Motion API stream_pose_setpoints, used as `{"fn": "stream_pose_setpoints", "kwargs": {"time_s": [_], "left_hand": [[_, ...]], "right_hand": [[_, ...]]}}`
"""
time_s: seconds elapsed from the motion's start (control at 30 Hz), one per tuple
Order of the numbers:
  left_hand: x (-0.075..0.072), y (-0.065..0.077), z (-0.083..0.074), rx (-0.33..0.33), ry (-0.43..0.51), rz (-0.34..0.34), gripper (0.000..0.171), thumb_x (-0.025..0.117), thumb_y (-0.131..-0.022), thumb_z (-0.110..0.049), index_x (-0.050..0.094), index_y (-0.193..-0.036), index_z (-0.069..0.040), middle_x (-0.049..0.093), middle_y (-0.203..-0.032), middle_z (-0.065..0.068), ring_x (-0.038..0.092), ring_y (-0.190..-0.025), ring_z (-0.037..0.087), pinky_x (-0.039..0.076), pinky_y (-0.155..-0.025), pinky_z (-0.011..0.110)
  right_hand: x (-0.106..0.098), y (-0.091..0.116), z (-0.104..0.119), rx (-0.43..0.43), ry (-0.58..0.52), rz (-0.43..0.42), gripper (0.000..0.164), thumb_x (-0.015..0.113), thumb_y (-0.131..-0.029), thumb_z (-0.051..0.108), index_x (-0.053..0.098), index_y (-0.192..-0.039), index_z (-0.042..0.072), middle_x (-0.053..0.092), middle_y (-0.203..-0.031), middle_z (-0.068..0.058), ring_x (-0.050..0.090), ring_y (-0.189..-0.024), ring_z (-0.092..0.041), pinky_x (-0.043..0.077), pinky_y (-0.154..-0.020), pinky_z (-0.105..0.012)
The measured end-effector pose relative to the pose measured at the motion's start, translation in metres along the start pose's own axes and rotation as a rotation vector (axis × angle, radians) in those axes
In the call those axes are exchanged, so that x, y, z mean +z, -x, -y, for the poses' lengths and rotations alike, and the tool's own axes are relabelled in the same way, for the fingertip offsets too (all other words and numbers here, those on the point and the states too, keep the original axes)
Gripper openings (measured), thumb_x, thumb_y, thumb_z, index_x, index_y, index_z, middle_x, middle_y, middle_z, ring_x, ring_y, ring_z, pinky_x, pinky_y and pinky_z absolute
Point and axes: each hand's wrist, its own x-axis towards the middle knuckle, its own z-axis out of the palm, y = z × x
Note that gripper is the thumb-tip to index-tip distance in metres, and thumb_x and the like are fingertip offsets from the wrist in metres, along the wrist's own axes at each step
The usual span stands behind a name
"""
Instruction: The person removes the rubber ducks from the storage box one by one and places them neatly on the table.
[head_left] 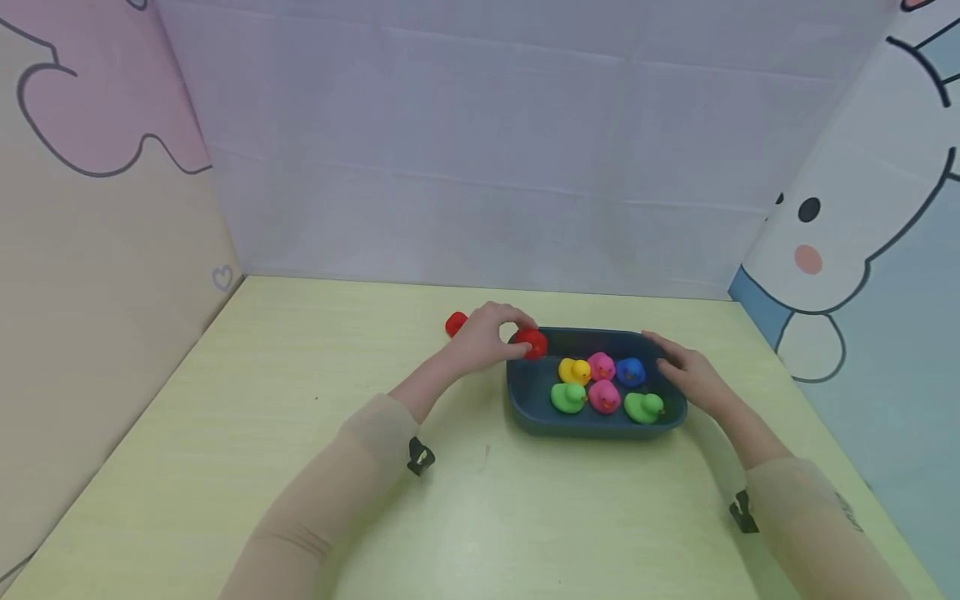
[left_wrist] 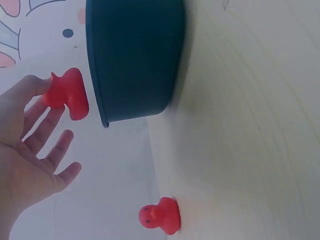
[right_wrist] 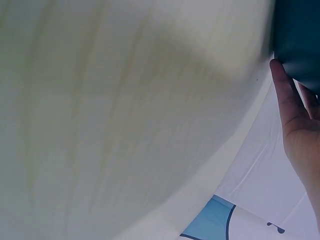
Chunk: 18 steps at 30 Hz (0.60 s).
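Observation:
In the head view, my left hand (head_left: 483, 335) pinches a red rubber duck (head_left: 532, 342) between thumb and fingers, over the left rim of a dark blue tray (head_left: 540, 414). The left wrist view shows this duck (left_wrist: 70, 94) beside the tray's rim, the other fingers spread. My right hand (head_left: 693, 382) holds the tray's right side, thumb over the rim; one finger (right_wrist: 286, 95) lies against its outer wall. Inside the tray are a yellow duck (head_left: 574, 371), a blue duck (head_left: 631, 372), two pink ducks (head_left: 604, 397) and two green ducks (head_left: 568, 397).
Another red duck (left_wrist: 162, 216) stands on the table left of the tray, partly hidden behind my left hand in the head view. The pale wooden table (head_left: 300, 400) meets a plain back wall (head_left: 480, 167) and side walls with cartoon drawings.

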Motion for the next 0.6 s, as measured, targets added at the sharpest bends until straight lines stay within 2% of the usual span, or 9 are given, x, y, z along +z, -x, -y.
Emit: {"fn": "stream_pose_setpoints", "kwargs": {"time_s": [0.4,0.6], "left_hand": [[-0.025,0.018,0.002,-0.007,0.041,-0.073,0.031,0.07,-0.083,-0.019,0.067,-0.114,-0.015,0.065,-0.109,-0.001,0.051,-0.107,0.017,0.044,-0.094,0.044],[-0.037,0.027,0.004,0.005,0.025,-0.099,0.032,0.071,-0.083,-0.018,0.067,-0.115,-0.015,0.064,-0.111,0.0,0.052,-0.108,0.018,0.049,-0.086,0.038]], "right_hand": [[0.002,0.003,-0.004,-0.014,-0.006,0.004,0.05,0.042,-0.099,0.012,0.03,-0.147,0.004,0.029,-0.147,-0.029,0.026,-0.133,-0.052,0.025,-0.104,-0.063],[0.001,0.003,-0.004,-0.016,0.008,0.009,0.05,0.042,-0.099,0.012,0.03,-0.147,0.005,0.029,-0.147,-0.029,0.026,-0.133,-0.051,0.025,-0.104,-0.063]]}}
